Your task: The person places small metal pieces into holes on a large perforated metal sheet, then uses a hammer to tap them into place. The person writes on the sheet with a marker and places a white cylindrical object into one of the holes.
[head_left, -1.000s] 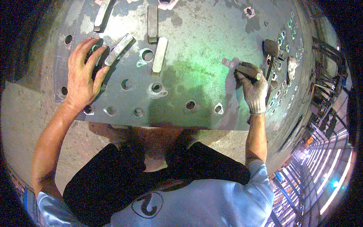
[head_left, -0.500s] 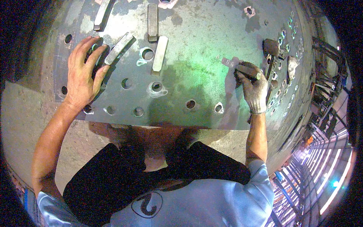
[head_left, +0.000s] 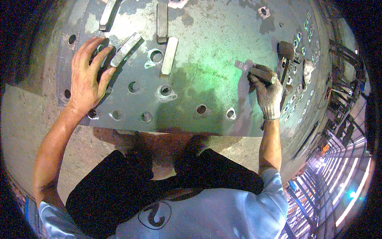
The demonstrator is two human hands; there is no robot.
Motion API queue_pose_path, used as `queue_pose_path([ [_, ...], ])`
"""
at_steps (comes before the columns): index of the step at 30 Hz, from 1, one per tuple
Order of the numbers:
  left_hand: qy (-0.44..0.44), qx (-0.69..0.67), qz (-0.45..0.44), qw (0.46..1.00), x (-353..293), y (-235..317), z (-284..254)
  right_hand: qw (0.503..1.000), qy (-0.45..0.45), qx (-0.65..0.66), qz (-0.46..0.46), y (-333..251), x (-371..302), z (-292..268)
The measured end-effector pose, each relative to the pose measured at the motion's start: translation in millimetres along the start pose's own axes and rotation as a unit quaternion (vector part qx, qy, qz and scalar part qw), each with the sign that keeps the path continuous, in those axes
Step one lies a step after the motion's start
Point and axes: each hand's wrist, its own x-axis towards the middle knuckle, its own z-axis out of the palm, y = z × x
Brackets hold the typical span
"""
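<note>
The dark stubby rod [head_left: 262, 74] sits in the gloved right hand [head_left: 267, 92], the fingers curled shut around it and its round pale end showing on the thumb side. A greyish ridged piece [head_left: 243, 65] juts out to the left of those fingers (whether it is one with the rod, I cannot tell). Just right of the same fingers lies a hammer [head_left: 286, 49], its head above them and its handle partly hidden by the glove; farther right is a crumpled pale cloth [head_left: 308, 71].

The bare left hand [head_left: 86, 83] rests with its fingers parted and bent, the thumb well away from the forefinger; what lies under them is too dark to make out. Next to the thumb tip slants a steel bar [head_left: 126, 49]. Beyond the left fingertips lies a long bar [head_left: 108, 15], and well to their right are a darker bar [head_left: 162, 23] and a pale bar [head_left: 170, 55], close together.

All this lies on a steel plate [head_left: 207, 36], its round holes [head_left: 165, 91] scattered between the two sets of fingers and past them. Below the fingers, nearer the person, are black trousers [head_left: 227, 173] and a blue shirt [head_left: 227, 215].
</note>
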Motion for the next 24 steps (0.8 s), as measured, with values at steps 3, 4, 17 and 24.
queue_pose_path([
  [3,0.0,0.001,-0.001,1.0,-1.3,-0.2,-0.2,1.0,-0.008,-0.006,-0.019,3.9,1.8,-1.6],
  [4,-0.001,0.001,-0.002,1.0,-1.4,-0.4,-0.1,1.0,-0.01,-0.001,-0.018,6.6,2.3,-2.1],
  [17,0.002,0.001,0.001,1.0,-1.4,-2.1,1.4,0.999,-0.02,-0.026,-0.007,4.2,2.1,-3.5],
  [24,0.003,0.003,-0.003,1.0,-0.9,0.5,-0.3,1.0,-0.006,-0.002,0.003,5.3,3.0,-1.1],
])
